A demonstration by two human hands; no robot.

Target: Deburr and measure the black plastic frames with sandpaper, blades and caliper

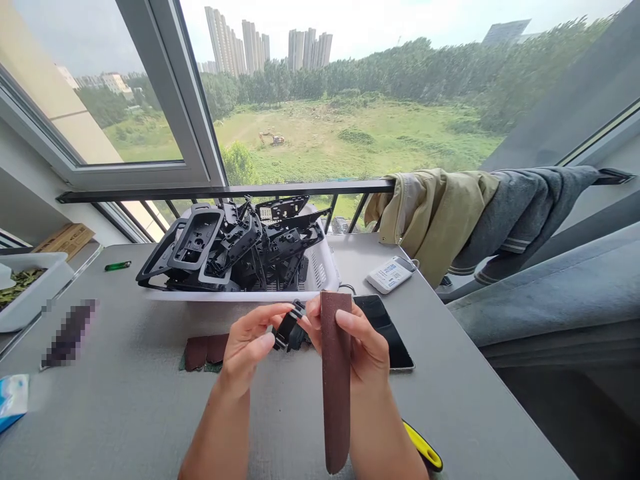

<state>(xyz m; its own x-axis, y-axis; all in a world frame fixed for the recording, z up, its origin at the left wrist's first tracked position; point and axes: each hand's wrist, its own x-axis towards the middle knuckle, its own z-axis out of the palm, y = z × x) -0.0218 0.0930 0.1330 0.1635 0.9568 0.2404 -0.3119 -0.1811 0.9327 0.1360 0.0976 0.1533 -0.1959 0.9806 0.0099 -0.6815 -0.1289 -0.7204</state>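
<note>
My left hand pinches a small black plastic part between thumb and fingers, over the middle of the grey table. In my right hand is a long strip of brown sandpaper, hanging down lengthwise with its rounded end toward me. The thumb lies on the strip's face, and the right fingertips also reach the black part. Partly behind my left wrist, folded brown sandpaper pieces lie on the table.
A white basket heaped with black plastic parts stands at the back. A black tablet and a white packet lie to the right. A yellow-and-black handle sits near my right forearm. Clothes hang over the rail.
</note>
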